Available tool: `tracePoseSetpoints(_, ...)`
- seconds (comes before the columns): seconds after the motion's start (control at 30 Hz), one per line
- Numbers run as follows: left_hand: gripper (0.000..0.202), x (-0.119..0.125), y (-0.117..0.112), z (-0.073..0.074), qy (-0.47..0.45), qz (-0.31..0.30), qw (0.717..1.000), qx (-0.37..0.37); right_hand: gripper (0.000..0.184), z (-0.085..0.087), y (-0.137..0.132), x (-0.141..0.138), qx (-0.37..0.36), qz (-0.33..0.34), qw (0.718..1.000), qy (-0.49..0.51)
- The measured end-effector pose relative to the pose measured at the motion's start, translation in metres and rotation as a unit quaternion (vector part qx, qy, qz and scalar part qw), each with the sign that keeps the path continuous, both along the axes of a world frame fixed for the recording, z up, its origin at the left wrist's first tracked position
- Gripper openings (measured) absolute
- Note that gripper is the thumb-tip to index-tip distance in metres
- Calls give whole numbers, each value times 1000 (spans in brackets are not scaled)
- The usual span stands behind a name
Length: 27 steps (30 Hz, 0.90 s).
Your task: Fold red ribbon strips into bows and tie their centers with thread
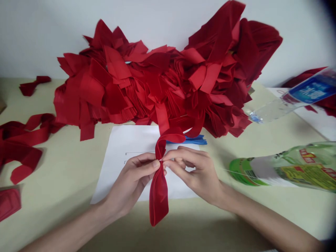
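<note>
A red velvet ribbon [159, 196], folded into a bow-like shape and gathered at its middle, hangs upright over the white paper. My left hand [136, 175] pinches this gathered middle between thumb and fingers. Close against it, on the ribbon's right side, my right hand [193, 171] is closed in a pinch on a thin white thread [161, 160]. Whether a needle is also between those fingertips is too small to tell. The ribbon's upper loop [172, 134] curls to the right, above my fingers.
A large heap of red ribbon pieces [147, 84] lies along the wall. Loose red ribbons [26, 150] are at left. White paper [110, 175] with printed lines lies under my hands, a blue strip [194, 140] behind them. A clear bottle [278, 106] and a green-labelled bottle [283, 166] lie at right.
</note>
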<state>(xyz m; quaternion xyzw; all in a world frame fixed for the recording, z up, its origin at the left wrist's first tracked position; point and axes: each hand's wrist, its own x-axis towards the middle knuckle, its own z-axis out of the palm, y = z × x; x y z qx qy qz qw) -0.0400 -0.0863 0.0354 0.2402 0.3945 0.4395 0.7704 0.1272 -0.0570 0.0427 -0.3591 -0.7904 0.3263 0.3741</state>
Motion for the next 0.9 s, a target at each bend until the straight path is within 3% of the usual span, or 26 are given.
tracePoseSetpoints(0.17, 7, 0, 0, 0, 14, 3, 1000, -12, 10, 1, -1, -1, -42, 22, 999, -24)
tracePoseSetpoints(0.37, 9, 0, 1, 2, 15, 1, 1000, -5, 7, -3, -2, -1, -27, -10, 1000, 1)
tracePoseSetpoints(0.63, 10, -4, 0, 6, -23, -17, 1000, -13, 15, 8, 3, -1, -150, 11, 989, 13)
tracePoseSetpoints(0.8, 12, -7, 3, 4, -42, -67, 997, 16, 20, 17, 14, 3, -251, 131, 958, 39)
tracePoseSetpoints(0.9, 13, -10, 4, 8, 17, -142, 988, 59, 16, 20, 24, 13, -240, 186, 953, 14)
